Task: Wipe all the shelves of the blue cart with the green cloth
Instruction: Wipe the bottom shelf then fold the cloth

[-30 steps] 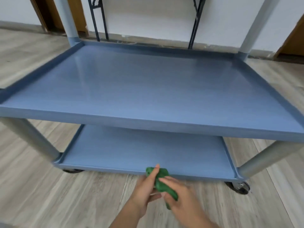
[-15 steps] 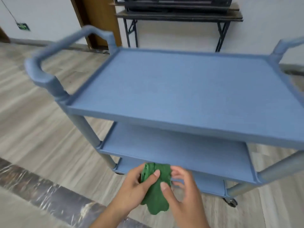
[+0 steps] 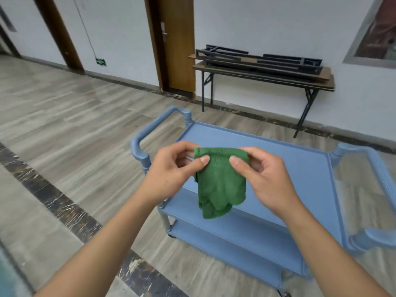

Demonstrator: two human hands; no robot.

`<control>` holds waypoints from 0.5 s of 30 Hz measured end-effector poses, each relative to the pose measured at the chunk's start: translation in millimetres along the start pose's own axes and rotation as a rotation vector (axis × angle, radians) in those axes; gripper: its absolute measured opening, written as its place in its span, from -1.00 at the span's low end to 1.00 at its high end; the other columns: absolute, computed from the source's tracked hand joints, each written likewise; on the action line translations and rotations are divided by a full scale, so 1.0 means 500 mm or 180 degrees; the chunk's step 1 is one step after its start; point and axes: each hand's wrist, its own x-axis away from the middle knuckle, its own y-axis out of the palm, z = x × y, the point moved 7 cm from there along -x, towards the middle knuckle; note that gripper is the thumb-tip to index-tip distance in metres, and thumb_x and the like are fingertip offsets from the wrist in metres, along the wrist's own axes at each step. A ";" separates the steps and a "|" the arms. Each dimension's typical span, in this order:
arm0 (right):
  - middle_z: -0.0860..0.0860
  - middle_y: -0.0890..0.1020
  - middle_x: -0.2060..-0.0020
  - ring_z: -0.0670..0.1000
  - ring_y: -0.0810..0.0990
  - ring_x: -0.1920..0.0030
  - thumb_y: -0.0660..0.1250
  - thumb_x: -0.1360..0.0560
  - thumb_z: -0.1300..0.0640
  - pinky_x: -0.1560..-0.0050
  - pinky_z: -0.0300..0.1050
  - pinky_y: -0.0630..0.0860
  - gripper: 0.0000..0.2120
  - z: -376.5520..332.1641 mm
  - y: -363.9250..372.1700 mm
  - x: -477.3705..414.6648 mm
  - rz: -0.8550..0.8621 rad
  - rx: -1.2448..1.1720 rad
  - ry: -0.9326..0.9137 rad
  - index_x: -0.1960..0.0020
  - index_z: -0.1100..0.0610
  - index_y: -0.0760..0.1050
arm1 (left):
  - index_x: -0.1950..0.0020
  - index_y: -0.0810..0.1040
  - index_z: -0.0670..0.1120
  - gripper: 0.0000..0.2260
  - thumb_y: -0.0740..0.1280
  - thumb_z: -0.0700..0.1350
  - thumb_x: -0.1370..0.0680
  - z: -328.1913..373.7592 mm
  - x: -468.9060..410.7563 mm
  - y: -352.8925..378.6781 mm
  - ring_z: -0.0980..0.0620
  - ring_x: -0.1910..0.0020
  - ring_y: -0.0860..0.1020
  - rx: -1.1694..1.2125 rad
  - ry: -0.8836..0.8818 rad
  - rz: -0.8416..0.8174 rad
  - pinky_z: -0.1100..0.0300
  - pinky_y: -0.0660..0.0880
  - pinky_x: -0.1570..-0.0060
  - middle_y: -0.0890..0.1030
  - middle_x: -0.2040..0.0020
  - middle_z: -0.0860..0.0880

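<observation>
The green cloth (image 3: 220, 181) hangs in the air above the blue cart (image 3: 278, 168), over the near-left part of its top shelf (image 3: 285, 166). Its top edge is stretched flat between my hands, and the rest droops in soft folds to a bunched lower end. The weave looks fine and ribbed, a knit or microfibre. My left hand (image 3: 171, 174) pinches the upper left corner between thumb and forefinger; my right hand (image 3: 263, 179) pinches the upper right corner the same way, so each grip is closed on the cloth. Both forearms reach forward, palms turned inward toward each other. The cart is smooth moulded plastic with raised rims, rounded posts and looped handles at both ends; two lower shelves show beneath. It stands on a grey wood-grain floor (image 3: 75, 129).
</observation>
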 end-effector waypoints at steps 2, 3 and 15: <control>0.03 0.73 0.07 0.02 0.72 0.04 0.40 -0.55 0.11 0.08 -0.21 0.60 -0.89 -0.040 0.022 -0.026 -0.0119 0.0037 -0.0084 -0.06 0.08 0.63 | -0.02 0.63 -0.16 -0.86 0.49 -0.11 -0.55 0.039 -0.004 -0.027 -0.33 0.06 0.66 0.0042 0.0102 0.0172 -0.22 0.62 -0.01 0.71 0.04 -0.21; 0.01 0.73 0.07 0.02 0.72 0.04 0.39 -0.56 0.09 0.08 -0.21 0.60 -0.89 -0.055 0.031 -0.040 -0.0156 0.0044 -0.0113 -0.06 0.06 0.62 | -0.03 0.61 -0.15 -0.82 0.49 -0.07 -0.55 0.053 -0.009 -0.033 -0.25 0.04 0.68 0.0161 0.0126 0.0186 -0.13 0.63 -0.01 0.71 0.03 -0.18; -0.02 0.73 0.02 0.01 0.71 -0.02 0.47 -0.48 -0.03 -0.07 0.08 0.63 -0.81 -0.049 0.135 -0.286 -0.0135 0.0350 -0.0265 -0.07 -0.03 0.64 | -0.14 0.63 -0.07 -0.78 0.52 -0.08 -0.53 -0.027 -0.156 -0.177 -0.22 0.04 0.72 0.0588 -0.0158 0.0295 -0.11 0.68 0.14 0.72 -0.04 -0.16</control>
